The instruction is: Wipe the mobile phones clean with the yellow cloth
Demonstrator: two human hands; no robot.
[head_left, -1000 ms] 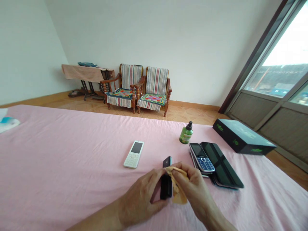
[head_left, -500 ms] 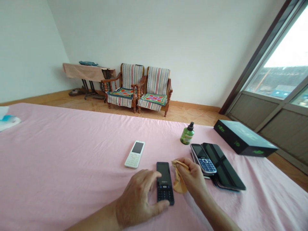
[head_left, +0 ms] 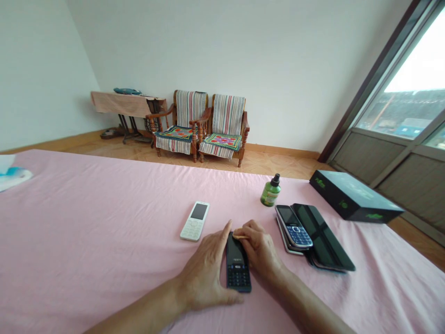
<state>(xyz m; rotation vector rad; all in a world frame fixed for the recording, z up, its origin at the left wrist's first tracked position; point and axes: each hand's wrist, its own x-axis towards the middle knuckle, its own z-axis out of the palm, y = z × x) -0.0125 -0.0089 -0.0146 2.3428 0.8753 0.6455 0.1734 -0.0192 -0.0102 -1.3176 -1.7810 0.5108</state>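
A black keypad mobile phone lies face up on the pink sheet in front of me. My left hand frames its left side, index finger at the top left corner and thumb along the bottom edge, holding it in place. In my right hand a yellowish cloth is pinched; it presses on the top end of the phone's screen. Most of the cloth is hidden by my fingers. Just beyond my left hand lies a white keypad phone.
To the right, a dark blue keypad phone rests on a stack beside black flat devices. A green spray bottle stands behind them, near a black box. Two wooden armchairs stand beyond the pink-covered surface.
My right hand has moved left with the cloth, from beside the phone onto the top of its screen. My left index finger has shifted from the screen's side up to the top corner.
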